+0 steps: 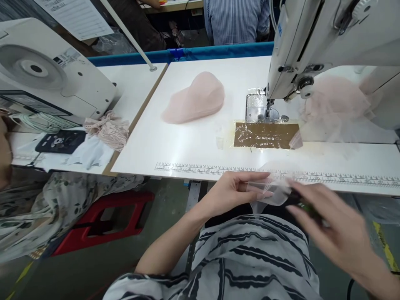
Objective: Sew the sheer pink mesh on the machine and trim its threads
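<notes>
My left hand [233,189] is closed on a piece of sheer pale fabric [275,193] at the table's front edge, just above my lap. To its right, my right hand [336,225] is blurred by motion, its fingertips close to the fabric's right end. A small dark green tool [312,212] shows in the right hand's grasp; the blur hides its exact kind. Beyond the hands stands a sewing machine [293,50], its presser foot over the metal needle plate [256,112]. A folded piece of sheer pink fabric [198,98] lies on the white table [187,143].
More pink sheer fabric [337,100] is heaped under the machine arm. A printed ruler [193,168] runs along the front edge. At left are another machine [46,71], a bundle of pink strips [109,129] and a red stool [103,216]. A person in stripes [237,21] sits beyond.
</notes>
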